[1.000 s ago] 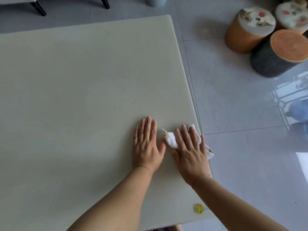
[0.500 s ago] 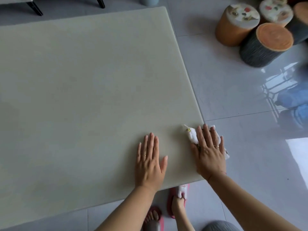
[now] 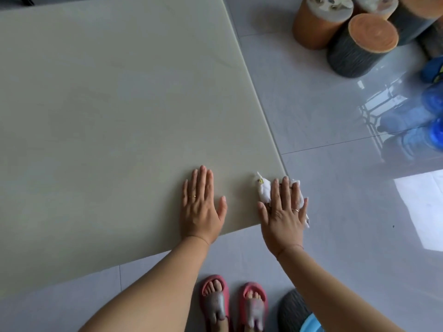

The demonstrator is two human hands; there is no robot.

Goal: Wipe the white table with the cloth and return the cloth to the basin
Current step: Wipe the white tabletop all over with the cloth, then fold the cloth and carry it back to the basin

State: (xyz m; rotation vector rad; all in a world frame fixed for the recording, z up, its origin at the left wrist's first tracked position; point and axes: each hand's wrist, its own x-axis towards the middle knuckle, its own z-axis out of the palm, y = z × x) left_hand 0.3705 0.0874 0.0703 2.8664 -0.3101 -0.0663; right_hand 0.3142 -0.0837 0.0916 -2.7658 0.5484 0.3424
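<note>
The white table (image 3: 107,111) fills the left and middle of the head view. A small white cloth (image 3: 263,191) lies crumpled at the table's near right corner, partly hanging over the right edge. My right hand (image 3: 281,216) presses flat on the cloth, fingers spread. Flat on the bare tabletop just to the left rests my left hand (image 3: 201,207), holding nothing. A light blue rim (image 3: 311,323) shows at the bottom edge, behind my right forearm; it may be the basin.
Several log-shaped stools (image 3: 362,44) stand on the grey tiled floor at the top right. Blue objects (image 3: 434,101) sit at the right edge. My feet in pink slippers (image 3: 233,303) are below the table's near edge, beside a dark stool (image 3: 291,312).
My right hand has slid the cloth rightward and toward me, to the table's near right corner. My left hand stayed flat beside it. The view tilted down, showing my feet.
</note>
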